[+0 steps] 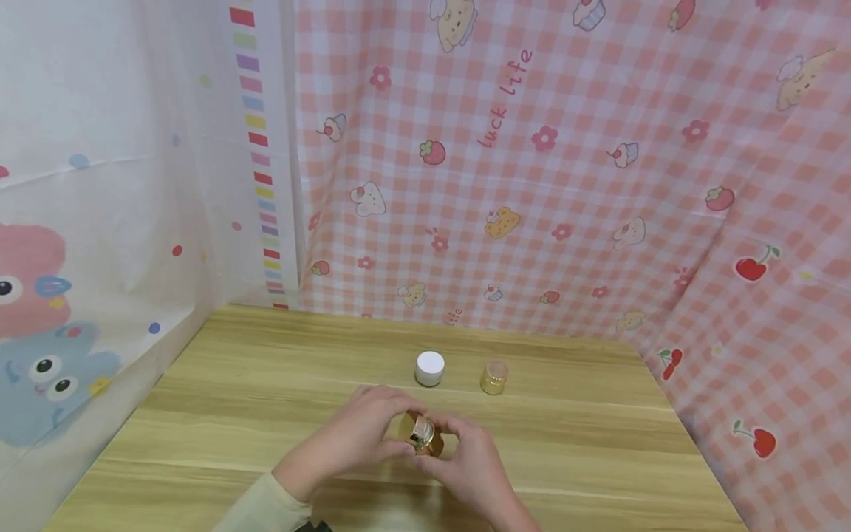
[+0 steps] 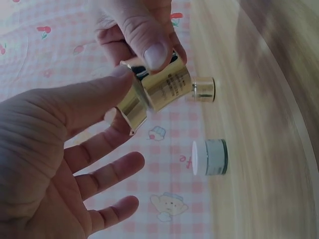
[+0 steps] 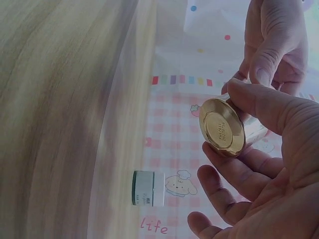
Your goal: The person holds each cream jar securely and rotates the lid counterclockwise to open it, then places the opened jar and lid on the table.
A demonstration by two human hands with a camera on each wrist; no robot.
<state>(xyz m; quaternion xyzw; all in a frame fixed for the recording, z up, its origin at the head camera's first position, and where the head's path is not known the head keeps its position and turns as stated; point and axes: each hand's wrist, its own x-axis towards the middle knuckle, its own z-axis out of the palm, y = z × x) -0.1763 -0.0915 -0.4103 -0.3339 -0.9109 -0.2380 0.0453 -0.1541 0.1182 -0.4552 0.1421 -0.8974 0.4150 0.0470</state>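
Both hands hold one shiny gold cosmetic jar between them, above the wooden table. With thumb and index finger, my left hand pinches its gold lid; the other left fingers spread loosely away. My right hand grips the jar's body near the base, thumb on one side and fingers on the other. Printed characters show on the round gold base in the right wrist view, which faces that camera. Lid and body meet at a seam in the left wrist view, the lid leaning at a slight angle.
Beyond the hands, a small jar with a white lid stands on the wooden table. To its right is a smaller gold jar. Pink checked cloth hangs behind the table, white patterned cloth at the left.
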